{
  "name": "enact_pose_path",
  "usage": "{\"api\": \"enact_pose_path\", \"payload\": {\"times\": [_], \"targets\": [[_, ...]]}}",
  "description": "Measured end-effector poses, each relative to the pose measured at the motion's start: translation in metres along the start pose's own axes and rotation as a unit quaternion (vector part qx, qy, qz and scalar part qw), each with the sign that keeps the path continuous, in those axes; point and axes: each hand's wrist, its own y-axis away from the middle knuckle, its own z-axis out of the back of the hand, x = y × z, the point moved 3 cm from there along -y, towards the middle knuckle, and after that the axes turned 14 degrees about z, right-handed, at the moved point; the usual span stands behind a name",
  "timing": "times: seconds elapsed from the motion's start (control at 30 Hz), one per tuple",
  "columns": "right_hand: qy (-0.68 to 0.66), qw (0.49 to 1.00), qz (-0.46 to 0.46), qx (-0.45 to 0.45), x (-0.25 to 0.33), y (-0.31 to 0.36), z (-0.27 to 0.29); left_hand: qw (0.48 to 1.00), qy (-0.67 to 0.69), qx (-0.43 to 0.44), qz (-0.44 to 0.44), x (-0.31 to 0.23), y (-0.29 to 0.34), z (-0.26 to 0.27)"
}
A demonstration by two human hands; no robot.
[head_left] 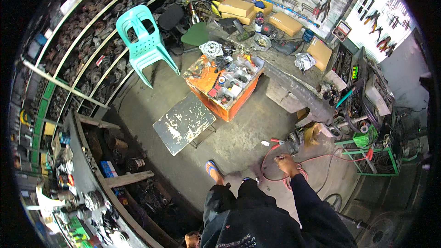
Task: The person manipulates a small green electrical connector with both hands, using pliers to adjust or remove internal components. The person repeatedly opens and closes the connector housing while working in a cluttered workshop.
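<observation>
My right hand (286, 165) is held out in front of me, its fingers curled in; whatever it may hold is too small to make out. Below it on the floor lies a loosely coiled red cable (267, 177). Red-handled clamps (277, 144) and a dark metal motor part (293, 143) are just beyond the hand. My left hand (192, 239) hangs low beside my left leg at the picture's lower edge. Only a small part of it shows, and its fingers are not clear.
A low scratched table (183, 124) stands ahead, beside an orange box (220, 105) topped with small parts. Behind are a turquoise plastic chair (144, 41) and a cluttered workbench (275, 57). Shelves of parts (87, 50) line the left; a green metal stand (379, 163) is at right.
</observation>
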Motion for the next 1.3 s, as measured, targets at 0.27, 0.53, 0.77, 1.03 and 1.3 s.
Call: {"api": "enact_pose_path", "payload": {"times": [0.27,0.53,0.77,1.03,1.3], "targets": [[-0.067,0.990,-0.093,0.083,0.103,-0.018,-0.096,0.889,0.451,-0.056,0.054,0.060,-0.105,0.141],[-0.158,0.961,-0.227,0.011,0.113,-0.016,-0.095,0.802,0.576,0.006,0.157,-0.005,-0.205,0.386],[-0.179,0.958,-0.224,-0.007,0.075,-0.080,-0.077,0.816,0.546,0.043,0.185,-0.103,-0.241,0.432],[-0.277,0.931,-0.235,-0.032,0.076,-0.182,0.015,0.853,0.473,0.095,0.200,-0.180,-0.241,0.463],[-0.283,0.928,-0.234,-0.066,0.052,-0.255,0.069,0.815,0.532,0.099,0.207,-0.243,-0.251,0.510]]}}
